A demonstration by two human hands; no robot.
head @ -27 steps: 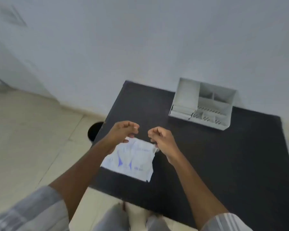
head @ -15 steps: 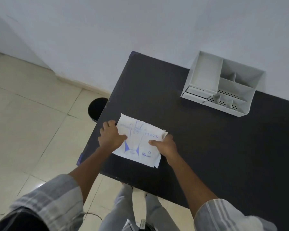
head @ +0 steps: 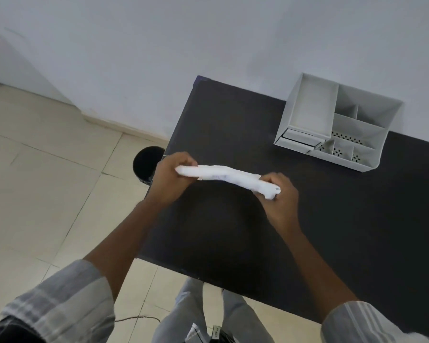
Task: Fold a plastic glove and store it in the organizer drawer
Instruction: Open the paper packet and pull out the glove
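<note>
A white glove packet [head: 227, 175], folded into a long narrow strip, is held above the dark table [head: 319, 219] near its left edge. My left hand [head: 170, 180] grips the strip's left end and my right hand [head: 281, 196] grips its right end. The strip sags slightly toward the right. A white desk organizer [head: 337, 125] stands at the table's back right, with several open compartments and a small shut drawer [head: 300, 138] low on its front left. Both hands are well short of the organizer.
A round black bin [head: 146, 165] sits on the tiled floor just left of the table. A white wall runs behind the table. My legs show below the table's near edge.
The packet lay flat and open on the table under both hands; now it is folded into a narrow strip and lifted between the two hands.
</note>
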